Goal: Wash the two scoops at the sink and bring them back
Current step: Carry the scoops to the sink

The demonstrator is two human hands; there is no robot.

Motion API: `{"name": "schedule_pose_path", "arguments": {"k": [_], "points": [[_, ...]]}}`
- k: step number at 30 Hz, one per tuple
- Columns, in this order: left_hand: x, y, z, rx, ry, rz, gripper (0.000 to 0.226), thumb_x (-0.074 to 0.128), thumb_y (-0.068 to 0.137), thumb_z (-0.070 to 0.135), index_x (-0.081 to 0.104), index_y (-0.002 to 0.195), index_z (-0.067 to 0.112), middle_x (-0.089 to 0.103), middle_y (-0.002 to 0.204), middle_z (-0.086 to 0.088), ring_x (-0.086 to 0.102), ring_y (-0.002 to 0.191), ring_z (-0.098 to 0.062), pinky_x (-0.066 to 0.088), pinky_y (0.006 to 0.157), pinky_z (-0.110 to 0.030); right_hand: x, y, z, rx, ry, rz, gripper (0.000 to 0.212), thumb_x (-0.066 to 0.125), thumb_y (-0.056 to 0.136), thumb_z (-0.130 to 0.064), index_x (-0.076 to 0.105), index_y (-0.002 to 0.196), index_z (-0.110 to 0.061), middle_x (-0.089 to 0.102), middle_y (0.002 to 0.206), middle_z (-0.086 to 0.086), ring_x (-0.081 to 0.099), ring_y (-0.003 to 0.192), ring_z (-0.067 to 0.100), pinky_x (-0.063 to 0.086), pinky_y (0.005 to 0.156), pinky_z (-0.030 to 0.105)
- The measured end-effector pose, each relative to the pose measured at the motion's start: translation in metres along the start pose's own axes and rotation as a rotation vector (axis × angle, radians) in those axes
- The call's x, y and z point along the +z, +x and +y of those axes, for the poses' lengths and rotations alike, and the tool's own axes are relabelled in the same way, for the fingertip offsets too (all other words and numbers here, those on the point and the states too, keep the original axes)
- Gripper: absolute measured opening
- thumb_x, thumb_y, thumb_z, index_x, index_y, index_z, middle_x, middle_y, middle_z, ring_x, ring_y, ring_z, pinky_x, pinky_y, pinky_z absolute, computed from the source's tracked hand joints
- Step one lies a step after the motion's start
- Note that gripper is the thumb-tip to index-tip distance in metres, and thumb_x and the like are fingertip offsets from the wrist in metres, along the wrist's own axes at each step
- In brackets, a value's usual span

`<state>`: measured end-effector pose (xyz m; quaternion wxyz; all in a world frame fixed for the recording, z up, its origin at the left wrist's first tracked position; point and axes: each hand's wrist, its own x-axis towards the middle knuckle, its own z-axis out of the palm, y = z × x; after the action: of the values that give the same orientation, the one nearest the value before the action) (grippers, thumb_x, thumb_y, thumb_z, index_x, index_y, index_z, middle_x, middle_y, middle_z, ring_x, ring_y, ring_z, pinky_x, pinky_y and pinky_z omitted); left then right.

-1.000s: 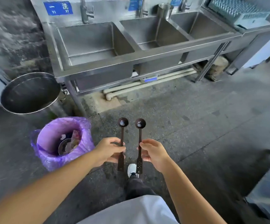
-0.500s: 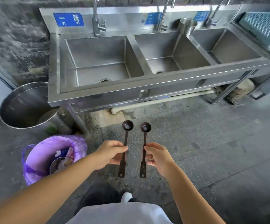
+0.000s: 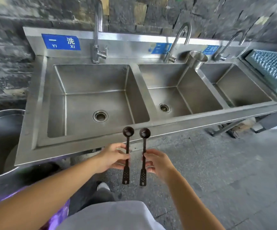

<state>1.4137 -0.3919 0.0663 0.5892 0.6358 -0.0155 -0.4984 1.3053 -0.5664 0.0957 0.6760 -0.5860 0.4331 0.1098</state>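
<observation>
1. The left hand (image 3: 112,157) pinches the left scoop (image 3: 127,155) at mid-handle, thumb and fingers pressed on it; bowl above the grip, perforated end below.
2. The right hand (image 3: 157,161) pinches the right scoop (image 3: 144,156) the same way, at mid-handle.
3. Both scoops stand upright, side by side and apart, bowls over the front rim of the sink (image 3: 84,146).
4. Both forearms reach forward, hands close together, before the left basin (image 3: 91,100).

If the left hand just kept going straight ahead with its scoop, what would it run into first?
Probably the sink's front rim: the left hand holds its scoop with the bowl already over that edge. Past it lies the open left basin. Depth is hard to judge.
</observation>
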Motion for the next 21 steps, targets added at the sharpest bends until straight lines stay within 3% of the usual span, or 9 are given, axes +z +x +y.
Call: {"name": "schedule_pose_path", "arguments": {"k": [3,7,10,13,17,21], "points": [[-0.022,0.04,0.053,0.004,-0.013,0.007,0.032,0.074,0.081,-0.005,0.058,0.106,0.008,0.068,0.094,-0.015,0.074,0.066,-0.024,0.059,0.052,-0.031,0.006,0.036,-0.058,0.008,-0.013,0.042,0.014,0.057,0.096,-0.003,0.069,0.102,-0.003,0.06,0.073,0.012,0.05,0.052,0.016,0.04,0.052,0.027],[-0.045,0.081,0.102,-0.006,-0.032,0.03,0.025,0.071,0.081,-0.008,0.057,0.095,0.009,0.067,0.084,-0.012,0.073,0.062,-0.021,0.061,0.054,-0.032,0.011,0.08,-0.106,0.037,-0.012,0.07,0.012,0.055,0.096,-0.002,0.065,0.094,-0.009,0.054,0.064,0.007,0.046,0.05,0.016,0.037,0.052,0.027],[-0.055,0.103,0.121,-0.021,-0.08,0.043,0.022,0.07,0.083,-0.006,0.058,0.093,0.01,0.067,0.084,-0.011,0.072,0.064,-0.021,0.061,0.06,-0.036,0.012,0.106,-0.124,0.064,-0.054,0.082,0.014,0.059,0.094,-0.006,0.068,0.104,-0.01,0.061,0.07,0.008,0.056,0.056,0.019,0.048,0.056,0.029],[-0.06,0.129,0.133,-0.033,-0.086,0.073,0.018,0.068,0.086,-0.003,0.061,0.095,0.011,0.07,0.083,-0.01,0.071,0.066,-0.021,0.06,0.073,-0.041,0.011,0.137,-0.145,0.096,-0.066,0.079,0.011,0.06,0.094,-0.006,0.068,0.096,-0.013,0.064,0.075,0.006,0.056,0.058,0.018,0.049,0.058,0.029],[-0.059,0.165,0.15,-0.04,-0.173,0.103,0.021,0.064,0.087,-0.003,0.065,0.099,0.014,0.07,0.081,-0.011,0.067,0.069,-0.023,0.058,0.07,-0.039,0.004,0.188,-0.18,0.11,-0.078,0.052,0.017,0.057,0.094,-0.004,0.067,0.107,-0.009,0.062,0.078,0.008,0.054,0.058,0.018,0.046,0.057,0.028],[-0.052,0.205,0.167,-0.065,-0.239,0.132,0.023,0.064,0.088,-0.002,0.069,0.086,0.021,0.071,0.072,-0.008,0.064,0.062,-0.02,0.054,0.067,-0.037,-0.011,0.248,-0.215,0.062,-0.19,0.095,0.016,0.057,0.093,-0.006,0.071,0.09,-0.013,0.056,0.072,0.008,0.045,0.052,0.015,0.036,0.049,0.025]]}}
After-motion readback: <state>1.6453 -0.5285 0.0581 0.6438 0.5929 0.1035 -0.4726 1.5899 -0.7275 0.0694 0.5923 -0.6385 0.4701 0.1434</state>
